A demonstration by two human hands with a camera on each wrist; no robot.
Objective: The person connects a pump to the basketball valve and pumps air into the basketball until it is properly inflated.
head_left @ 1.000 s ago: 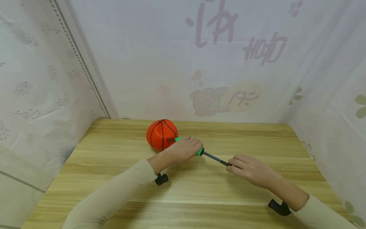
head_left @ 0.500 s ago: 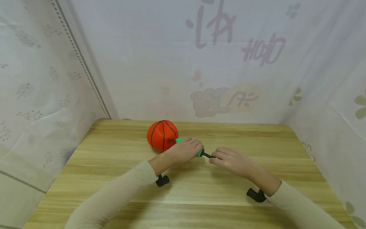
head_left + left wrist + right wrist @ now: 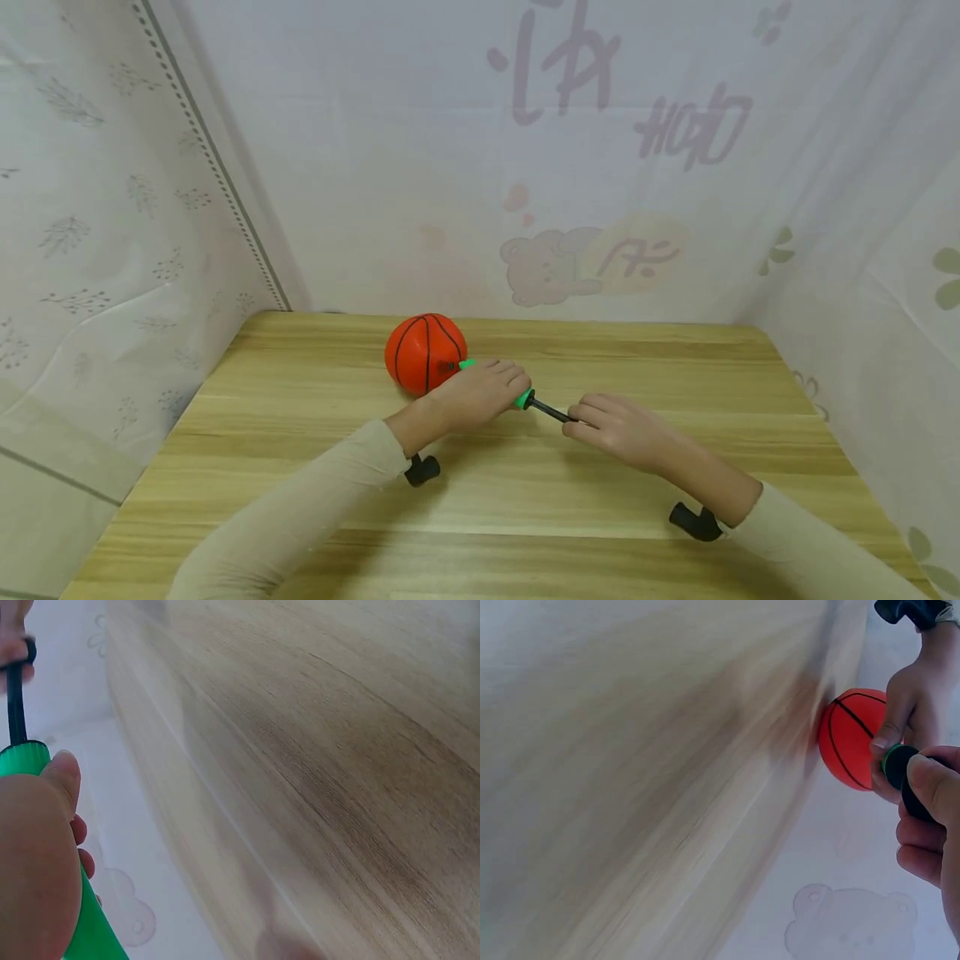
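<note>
A hand pump with a green barrel and a black rod is held between my hands. My left hand wraps around the barrel. With curled fingers, my right hand grips the black handle at the rod's far end; in the head view that handle is hidden under the fingers. Part of the rod shows between the hands. The pump's green tip meets an orange-red ball with black basketball lines. One side of the ball looks dented. How the tip enters the ball is too small to tell.
The wooden table carries the ball near its back edge. Patterned white cloth hangs behind and at both sides. Black wrist mounts hang under both forearms, close to the tabletop.
My right hand moved left toward the left hand, shortening the visible rod, then drew back slightly to the right. The left hand and ball stay nearly in place.
</note>
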